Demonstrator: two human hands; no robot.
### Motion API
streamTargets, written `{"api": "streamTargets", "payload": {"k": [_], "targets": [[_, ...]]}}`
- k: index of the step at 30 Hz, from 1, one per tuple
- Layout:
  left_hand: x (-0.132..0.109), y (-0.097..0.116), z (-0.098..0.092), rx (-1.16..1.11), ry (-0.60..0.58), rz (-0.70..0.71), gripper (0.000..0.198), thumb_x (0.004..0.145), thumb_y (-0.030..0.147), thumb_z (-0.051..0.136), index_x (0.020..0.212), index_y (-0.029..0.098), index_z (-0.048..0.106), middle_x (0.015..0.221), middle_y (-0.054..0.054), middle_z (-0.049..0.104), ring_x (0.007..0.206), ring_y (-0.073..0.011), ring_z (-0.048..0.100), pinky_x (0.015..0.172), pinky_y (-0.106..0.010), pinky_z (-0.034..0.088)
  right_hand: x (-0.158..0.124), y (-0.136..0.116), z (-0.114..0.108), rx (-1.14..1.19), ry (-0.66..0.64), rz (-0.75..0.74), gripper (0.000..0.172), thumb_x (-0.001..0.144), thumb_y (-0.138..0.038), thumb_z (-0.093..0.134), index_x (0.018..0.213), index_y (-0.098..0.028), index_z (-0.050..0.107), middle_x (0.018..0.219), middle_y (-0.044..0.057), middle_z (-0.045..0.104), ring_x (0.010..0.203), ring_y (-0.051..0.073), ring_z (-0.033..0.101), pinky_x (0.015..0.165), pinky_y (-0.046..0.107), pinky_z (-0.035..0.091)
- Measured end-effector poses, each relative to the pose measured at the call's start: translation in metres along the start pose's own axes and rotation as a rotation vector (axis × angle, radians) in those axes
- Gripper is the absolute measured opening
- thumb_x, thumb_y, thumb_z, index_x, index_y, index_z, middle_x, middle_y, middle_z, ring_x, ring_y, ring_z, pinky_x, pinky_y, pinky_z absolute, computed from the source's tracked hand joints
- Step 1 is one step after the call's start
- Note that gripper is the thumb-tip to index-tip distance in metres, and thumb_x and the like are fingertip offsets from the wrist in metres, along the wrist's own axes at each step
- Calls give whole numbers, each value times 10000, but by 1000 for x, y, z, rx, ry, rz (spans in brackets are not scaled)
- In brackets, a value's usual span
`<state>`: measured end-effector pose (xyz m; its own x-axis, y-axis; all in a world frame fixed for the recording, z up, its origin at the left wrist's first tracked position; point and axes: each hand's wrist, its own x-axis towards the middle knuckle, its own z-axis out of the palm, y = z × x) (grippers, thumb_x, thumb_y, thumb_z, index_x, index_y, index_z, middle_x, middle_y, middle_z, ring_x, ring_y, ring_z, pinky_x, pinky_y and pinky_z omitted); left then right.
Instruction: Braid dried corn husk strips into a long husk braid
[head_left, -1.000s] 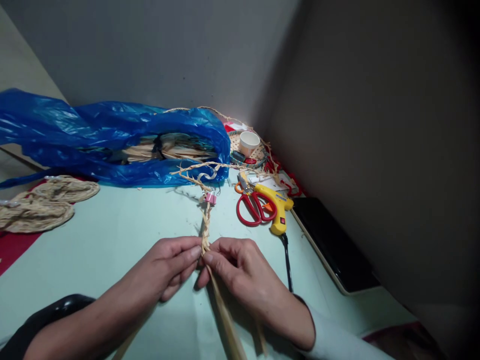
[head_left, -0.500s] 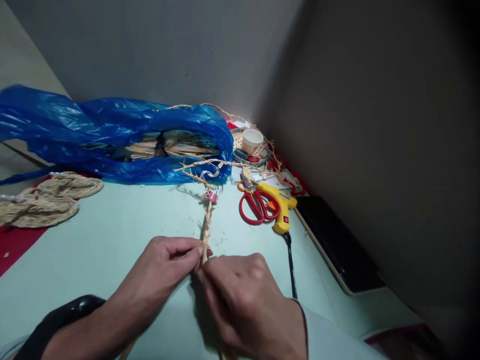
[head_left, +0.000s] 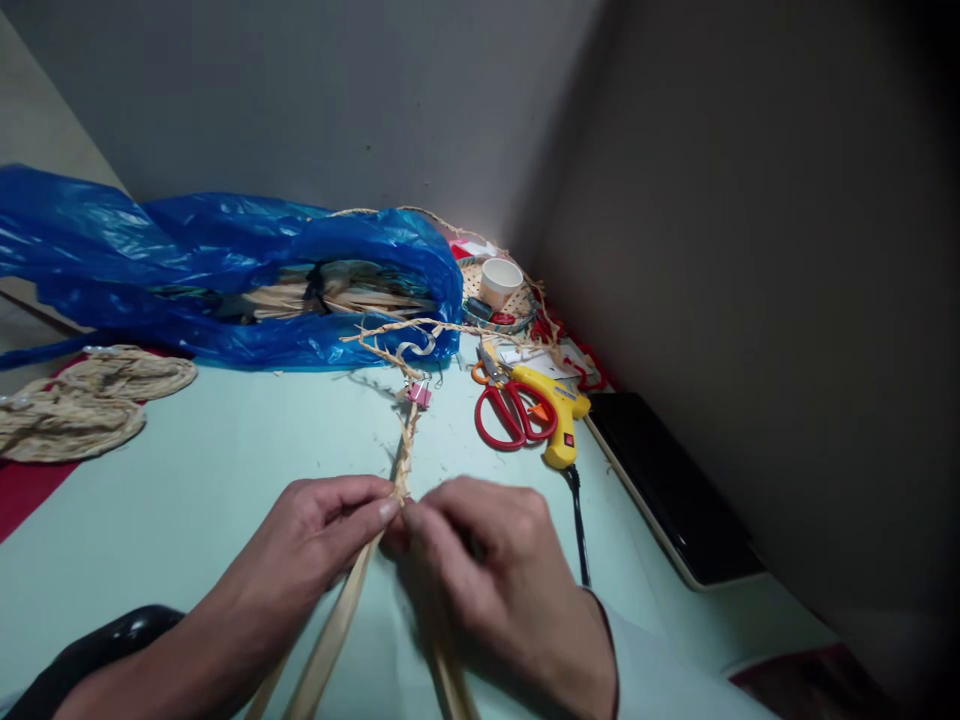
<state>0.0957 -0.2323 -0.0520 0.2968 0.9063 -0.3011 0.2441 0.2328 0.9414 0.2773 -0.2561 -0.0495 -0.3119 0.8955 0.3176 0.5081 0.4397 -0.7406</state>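
Observation:
A pale straw braid (head_left: 406, 447) runs down the table toward me, its far part gripped by a pink binder clip (head_left: 419, 394). My left hand (head_left: 315, 540) pinches the near end of the braid between thumb and forefinger. Close against it, my right hand (head_left: 487, 570) is closed with thumb and fingertips at the same spot, on a straw strand. Loose flat straw strands (head_left: 334, 635) hang down from the braid under both hands, and one strand (head_left: 448, 670) comes out below my right hand. Part of the right fingers is hidden.
Behind the braid lies a blue plastic bag (head_left: 225, 235) holding dried straw leaves. To the right are red-handled scissors (head_left: 516, 418), a yellow glue gun (head_left: 559, 455) with a cord, and a black tablet (head_left: 667, 480). Woven sandals (head_left: 75, 420) lie left; a white cup (head_left: 501, 280) stands in a basket.
The loose strands have come into view below the left hand, one now slanting toward me. My right hand has shifted slightly up; the view has moved a little.

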Motion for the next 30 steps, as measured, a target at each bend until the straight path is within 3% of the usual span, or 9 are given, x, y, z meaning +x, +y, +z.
{"api": "streamTargets", "payload": {"k": [2,6,10,13,17,24,27,30], "targets": [[0,0,-1,16,15,-22,319,810,457,662,632,196,701,623,-3,625,594,-163,516,555,-258,393,8,4,-4,127,49,202,190,965,-239,577,827,-164,684,741,-5,688,653,103,578,627,222,402],[1,-2,0,44,-44,-91,383,814,528,633,637,190,665,477,80,330,462,-101,239,452,-246,162,21,15,-2,466,-131,350,161,936,-278,618,870,-162,708,803,-1,696,688,107,551,650,220,409],[1,-7,-1,4,-74,-118,407,852,547,600,672,186,650,523,82,316,497,-102,209,481,-255,139,28,20,3,750,-194,491,129,881,-258,664,822,-145,677,665,-39,600,510,66,376,511,211,314],[0,-11,-2,-54,-103,-153,412,872,558,592,700,187,641,549,86,304,511,-103,179,493,-261,125,30,20,3,805,-204,556,83,867,-207,649,828,-136,664,674,-33,610,482,57,335,481,212,272],[-1,-10,-3,-58,-115,-167,416,873,559,591,696,184,634,564,81,315,518,-104,175,497,-259,128,28,22,4,680,-192,490,82,892,-189,610,844,-140,655,699,-11,635,541,82,438,552,220,353],[1,-11,-3,-36,-91,-184,403,819,557,644,664,186,614,609,56,410,533,-103,203,506,-249,153,16,23,13,-127,-76,28,140,976,-183,503,948,-127,629,887,74,660,736,173,577,657,288,399],[1,-12,-4,22,-90,-160,420,825,582,617,665,194,621,619,47,441,530,-109,225,503,-249,172,15,24,15,-218,-76,-8,157,997,-191,480,971,-133,624,917,83,668,763,189,600,658,293,400],[2,-11,-4,117,-78,-101,418,822,580,592,636,206,619,630,27,489,561,-135,337,522,-253,259,15,23,13,-144,-71,50,156,1001,-193,497,941,-145,633,886,64,687,748,171,606,668,274,411]]}}
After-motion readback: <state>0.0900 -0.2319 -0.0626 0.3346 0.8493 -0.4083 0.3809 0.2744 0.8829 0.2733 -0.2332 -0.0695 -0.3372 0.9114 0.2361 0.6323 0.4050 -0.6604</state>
